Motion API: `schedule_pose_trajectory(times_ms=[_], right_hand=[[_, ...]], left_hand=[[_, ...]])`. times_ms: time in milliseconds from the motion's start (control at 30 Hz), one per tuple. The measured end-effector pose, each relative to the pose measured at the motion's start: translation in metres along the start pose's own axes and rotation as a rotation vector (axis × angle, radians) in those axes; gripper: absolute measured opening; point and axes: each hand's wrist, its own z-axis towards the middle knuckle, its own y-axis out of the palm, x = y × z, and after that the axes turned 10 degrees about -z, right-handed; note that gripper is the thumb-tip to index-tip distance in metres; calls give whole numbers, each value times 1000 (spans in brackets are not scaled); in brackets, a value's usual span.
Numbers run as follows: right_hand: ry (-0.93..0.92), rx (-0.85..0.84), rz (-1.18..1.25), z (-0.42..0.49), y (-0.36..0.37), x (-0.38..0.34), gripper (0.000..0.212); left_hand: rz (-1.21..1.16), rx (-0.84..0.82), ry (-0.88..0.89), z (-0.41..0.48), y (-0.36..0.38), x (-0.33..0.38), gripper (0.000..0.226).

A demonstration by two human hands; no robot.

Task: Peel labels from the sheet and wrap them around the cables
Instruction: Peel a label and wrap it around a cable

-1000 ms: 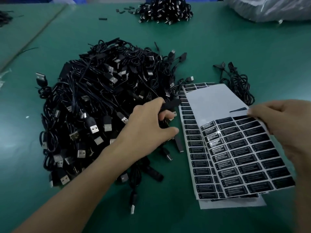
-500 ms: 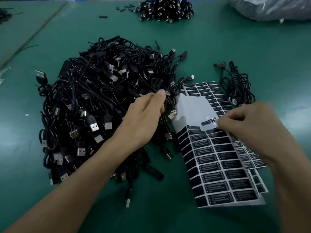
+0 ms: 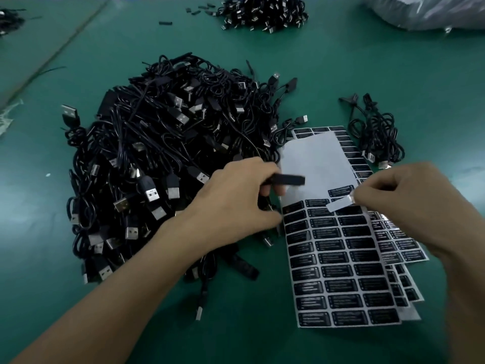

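A big heap of black USB cables [image 3: 168, 158] covers the middle left of the green table. At its right edge my left hand [image 3: 236, 203] grips one black cable end [image 3: 286, 179], whose tip points right over the label sheet. The top label sheet [image 3: 338, 261], with rows of black labels and a bare white upper part, lies on several other sheets. My right hand [image 3: 404, 206] pinches a peeled label [image 3: 339, 203] by its right end just above the sheet. The label shows its pale underside, a little to the right of and below the cable end.
A small bundle of black cables [image 3: 375, 132] lies behind the sheets at the right. Another cable pile [image 3: 262, 11] sits at the far edge, with a clear plastic bag [image 3: 430, 11] at the far right. The green table surface [image 3: 341, 74] stretches between them.
My left hand has drawn a cable end out of the heap and now holds it over the sheet. My right hand has lifted the label free of the sheet. The top sheet lies flatter.
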Motion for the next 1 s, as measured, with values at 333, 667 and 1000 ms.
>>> schedule_pose_trajectory(times_ms=[333, 667, 1000], right_hand=[[50, 8, -4, 1, 1, 5, 10], [-11, -114, -25, 2, 8, -2, 15], [-159, 140, 118, 4, 10, -2, 14]], left_hand=[[440, -116, 22, -7, 1, 9, 29], [235, -82, 4, -1, -4, 4, 30], [-339, 99, -33, 2, -5, 6, 40]])
